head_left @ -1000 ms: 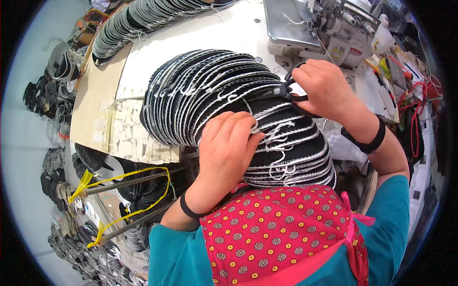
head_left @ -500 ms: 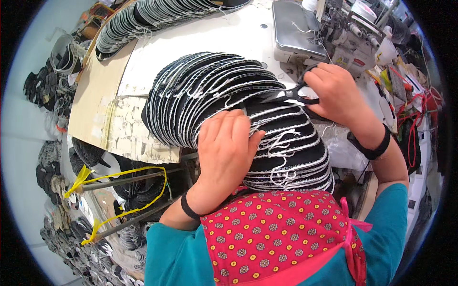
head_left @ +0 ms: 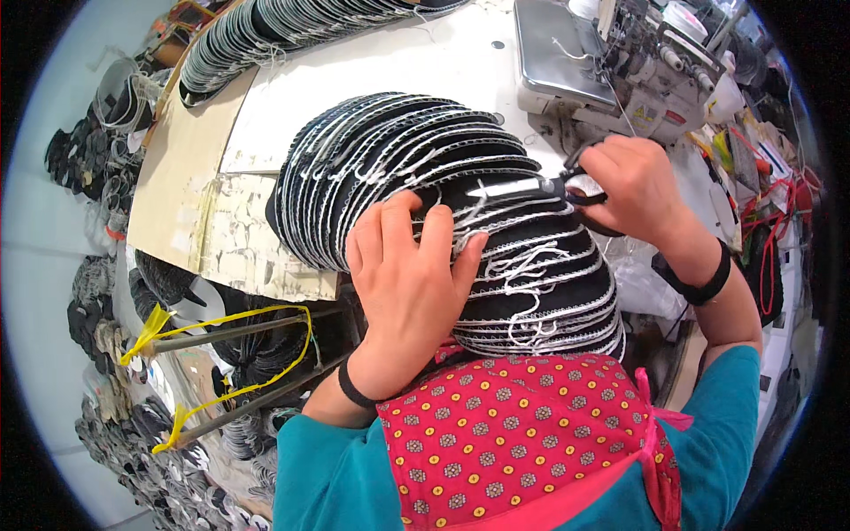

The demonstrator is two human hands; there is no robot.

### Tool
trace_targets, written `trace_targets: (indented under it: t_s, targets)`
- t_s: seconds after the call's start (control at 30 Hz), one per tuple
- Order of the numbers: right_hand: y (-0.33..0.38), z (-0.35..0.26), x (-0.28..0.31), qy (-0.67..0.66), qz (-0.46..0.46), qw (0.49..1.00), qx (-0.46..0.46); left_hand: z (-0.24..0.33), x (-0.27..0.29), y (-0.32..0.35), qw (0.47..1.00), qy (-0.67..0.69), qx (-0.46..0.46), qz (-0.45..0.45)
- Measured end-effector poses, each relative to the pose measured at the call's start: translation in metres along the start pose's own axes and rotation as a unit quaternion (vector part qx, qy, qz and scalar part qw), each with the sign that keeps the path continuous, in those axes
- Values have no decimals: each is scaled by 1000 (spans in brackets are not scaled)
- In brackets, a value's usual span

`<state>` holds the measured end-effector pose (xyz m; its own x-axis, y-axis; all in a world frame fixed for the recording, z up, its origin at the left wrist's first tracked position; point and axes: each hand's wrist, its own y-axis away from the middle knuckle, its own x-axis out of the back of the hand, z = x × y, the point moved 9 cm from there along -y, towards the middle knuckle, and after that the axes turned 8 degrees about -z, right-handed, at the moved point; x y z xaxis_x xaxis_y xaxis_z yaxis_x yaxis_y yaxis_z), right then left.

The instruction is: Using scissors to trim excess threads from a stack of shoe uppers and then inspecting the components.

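A long fanned stack of black, curved fabric pieces [head_left: 496,305] with white stitched edges lies across the table's front and down to my apron. Loose white thread tails [head_left: 529,264] hang off several edges. My left hand [head_left: 403,274] rests on the stack's middle, fingers apart, the thumb and fingertips beside a white thread. In my right hand [head_left: 639,190] are black-handled scissors [head_left: 509,188], fingers wrapped round the handles. Their blades point left over the pieces, just right of my left fingertips. Whether the blades touch a thread I cannot tell.
Another row of edged pieces [head_left: 292,35] lies along the table's far left. A sewing machine [head_left: 660,111] with a shiny metal cover [head_left: 562,49] stands at the back right. Yellow ties [head_left: 248,389] hang on bars at the lower left. Dark piles [head_left: 150,451] cover the floor.
The scissors have turned and shifted slightly, and their blades now lie closer together. My right hand has moved a little down and right. My left fingers have spread and shifted left.
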<state>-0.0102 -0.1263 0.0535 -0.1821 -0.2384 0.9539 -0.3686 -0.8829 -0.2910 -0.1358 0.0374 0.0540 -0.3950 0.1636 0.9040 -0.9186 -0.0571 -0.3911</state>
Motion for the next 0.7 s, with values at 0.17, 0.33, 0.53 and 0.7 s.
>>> trace_targets:
  t_s: [0.17, 0.33, 0.53, 0.7]
  targets:
    - [-17, -5, -12, -7, -11, 999, -38, 5, -14, -6, 990, 103, -85, -34]
    - [-20, -12, -25, -9, -36, 998, -44, 0, -18, -1, 982, 165, -94, -3]
    - [5, -3, -16, -46, -25, 999, 5, 0, -6, -6, 999, 24, -21, 11]
    - [-5, -2, 1, 2, 6, 1000, -31, 3, -3, -3, 999, -44, 21, -16]
